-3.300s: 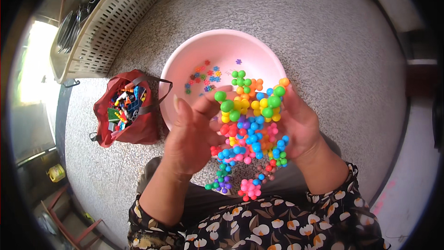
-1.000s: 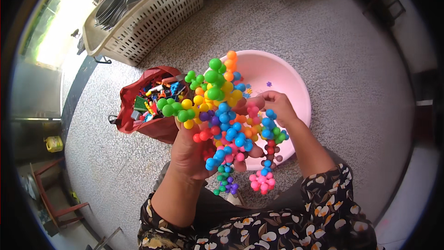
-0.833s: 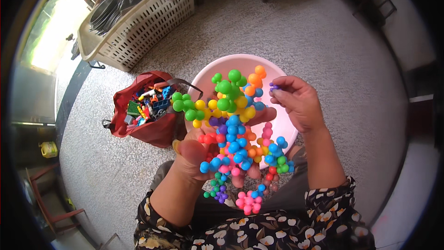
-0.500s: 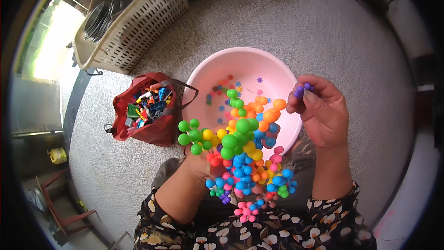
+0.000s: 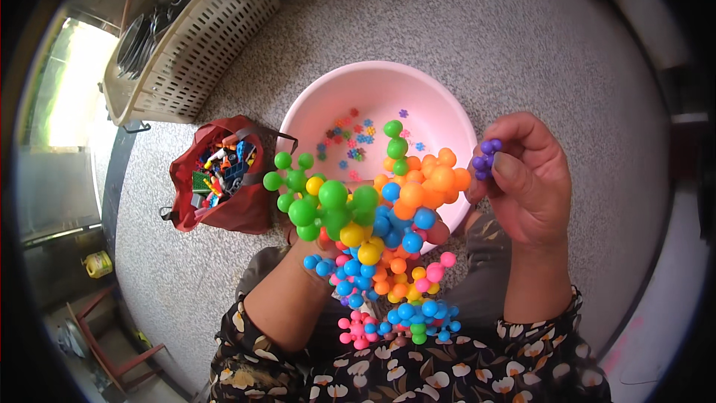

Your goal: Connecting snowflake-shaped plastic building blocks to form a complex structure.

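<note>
A large cluster of snap-together ball pieces (image 5: 410, 195), in green, orange, yellow, blue, red and pink, hangs over the near side of a pink basin (image 5: 384, 89). My left hand (image 5: 304, 267) grips it from beneath and behind, its fingers mostly hidden by the balls. My right hand (image 5: 533, 192), at the basin's right rim, pinches a small purple ball piece (image 5: 487, 158) between thumb and fingers. The purple piece is close to the cluster's orange end, apart from it. Several small coloured flower-like shapes (image 5: 365, 139) show on the basin's bottom.
Left of the basin, a red fabric bag (image 5: 246, 213) holds mixed toy bricks (image 5: 224, 168). A cream slotted basket (image 5: 201, 37) with metal pans stands at the far left. A reddish chair frame (image 5: 112, 358) and a yellow container (image 5: 97, 263) are near the left edge.
The cluster has turned in my left hand, bringing its orange end up toward the right. The purple piece now shows more of its balls. The surroundings have shifted slightly left in view.
</note>
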### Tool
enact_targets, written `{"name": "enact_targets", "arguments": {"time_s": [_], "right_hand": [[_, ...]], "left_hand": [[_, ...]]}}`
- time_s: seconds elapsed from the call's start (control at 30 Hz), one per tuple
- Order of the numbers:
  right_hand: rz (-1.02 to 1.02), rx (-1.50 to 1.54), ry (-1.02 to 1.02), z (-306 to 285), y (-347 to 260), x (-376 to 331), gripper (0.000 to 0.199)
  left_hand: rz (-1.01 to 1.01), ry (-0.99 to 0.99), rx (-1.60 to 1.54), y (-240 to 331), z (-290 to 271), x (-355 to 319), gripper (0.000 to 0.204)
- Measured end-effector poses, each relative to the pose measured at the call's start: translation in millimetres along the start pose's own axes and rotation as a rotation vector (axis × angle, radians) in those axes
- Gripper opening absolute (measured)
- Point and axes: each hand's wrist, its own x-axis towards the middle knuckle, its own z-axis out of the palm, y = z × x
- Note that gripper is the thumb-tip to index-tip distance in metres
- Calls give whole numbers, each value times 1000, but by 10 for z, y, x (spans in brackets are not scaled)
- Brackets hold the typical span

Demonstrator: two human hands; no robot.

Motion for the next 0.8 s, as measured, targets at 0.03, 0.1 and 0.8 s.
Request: {"name": "enact_targets", "arguments": {"time_s": [0.03,0.1,0.8], "right_hand": [[0,3,-1,4,0,-11,20],[3,6,-2,29,-10,-31,21],[-104,-85,-186,241,110,-81,27]], "left_hand": [[-9,9,-9,-10,7,109,67],[-26,27,-26,-28,-37,37,68],[248,-146,467,-69,-163,-182,72]]}}
